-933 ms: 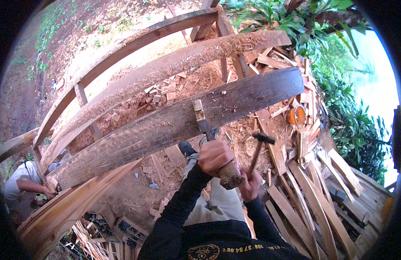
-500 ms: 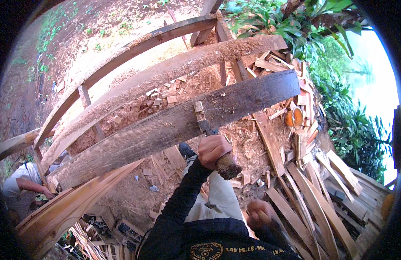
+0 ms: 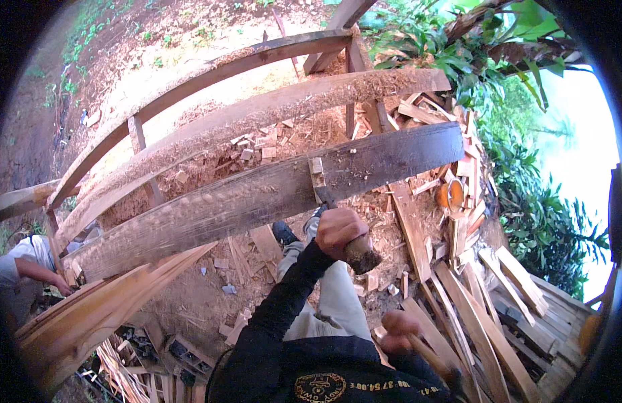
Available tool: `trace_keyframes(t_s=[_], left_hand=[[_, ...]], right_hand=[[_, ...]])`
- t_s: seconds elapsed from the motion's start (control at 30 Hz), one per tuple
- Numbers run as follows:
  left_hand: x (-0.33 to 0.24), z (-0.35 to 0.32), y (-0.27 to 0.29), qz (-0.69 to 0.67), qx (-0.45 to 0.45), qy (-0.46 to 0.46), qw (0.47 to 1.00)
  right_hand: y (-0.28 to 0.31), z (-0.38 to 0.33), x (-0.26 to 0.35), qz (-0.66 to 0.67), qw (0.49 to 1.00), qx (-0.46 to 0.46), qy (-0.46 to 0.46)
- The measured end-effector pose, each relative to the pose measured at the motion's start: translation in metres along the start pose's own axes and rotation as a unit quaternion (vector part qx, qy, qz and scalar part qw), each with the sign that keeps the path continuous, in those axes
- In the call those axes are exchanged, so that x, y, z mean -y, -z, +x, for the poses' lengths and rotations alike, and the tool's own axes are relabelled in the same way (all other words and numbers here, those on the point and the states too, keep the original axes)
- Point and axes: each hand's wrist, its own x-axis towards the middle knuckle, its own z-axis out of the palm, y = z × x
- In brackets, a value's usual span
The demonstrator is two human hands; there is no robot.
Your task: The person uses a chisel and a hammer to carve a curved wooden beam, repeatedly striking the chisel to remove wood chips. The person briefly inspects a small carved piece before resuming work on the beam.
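Apparently chiselling: left hand [image 3: 341,233] grips the chisel [image 3: 363,256] at the near edge of the dark plank [image 3: 257,201]; right hand [image 3: 399,329] clenches the hammer [image 3: 429,353], near right. Likely next blow calls for steady chisel, square aim.

The wooden plank [image 3: 257,205] looks faintly glossy at its dark end, the chisel handle [image 3: 362,256] rough, matt wood.

Black sleeves [image 3: 278,302], pale trousers [image 3: 341,299], dark shoe [image 3: 284,234]
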Motion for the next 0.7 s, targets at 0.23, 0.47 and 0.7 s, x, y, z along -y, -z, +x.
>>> trace_keyframes(t_s=[0.23,0.47,0.7], left_hand=[[0.001,-0.005,0.002,0.004,0.026,-0.012,1.0],[0.006,-0.006,0.0,0.022,0.023,-0.044,0.999],[0.009,-0.008,-0.003,0.024,0.016,-0.064,0.998]], right_hand=[[-0.001,-0.014,-0.003,0.117,0.991,-0.064,0.004],[-0.013,-0.017,0.003,0.15,0.977,-0.147,0.027],[0.009,-0.046,-0.011,-0.228,0.925,0.042,-0.301]])
